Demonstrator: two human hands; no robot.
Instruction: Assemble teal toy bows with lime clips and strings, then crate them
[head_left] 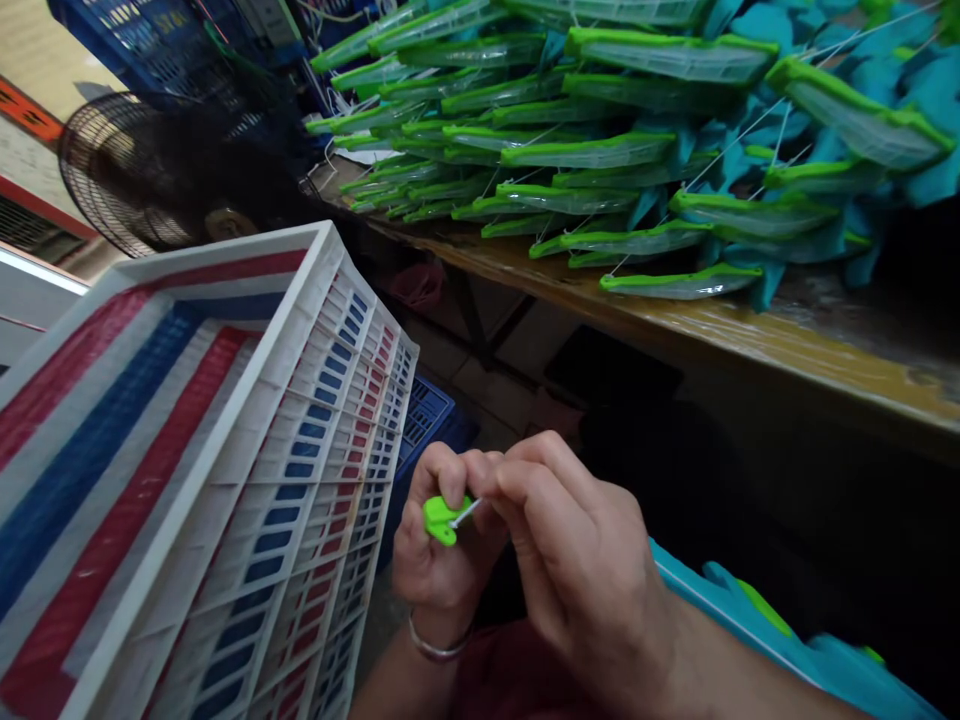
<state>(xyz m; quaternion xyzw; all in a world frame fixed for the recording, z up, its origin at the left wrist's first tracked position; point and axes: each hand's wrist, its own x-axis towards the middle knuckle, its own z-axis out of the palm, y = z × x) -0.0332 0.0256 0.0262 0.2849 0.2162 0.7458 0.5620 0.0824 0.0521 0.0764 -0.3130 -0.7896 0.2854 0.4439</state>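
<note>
Close in front of the body, the left hand [439, 565] is closed around a small green piece [441, 522], pinching it between thumb and fingers. The right hand [581, 570] grips a thin white thread [466, 513] whose end meets the piece. The piece looks like light, stiff, smooth plastic, probably easy to drop and best held by its flat sides. It is bright lime, rounded and mostly hidden. To the left stands a white crate [315, 400] lined red and blue; beyond, a wooden surface [750, 335] carries stacked green-edged pouches [600, 150].
</note>
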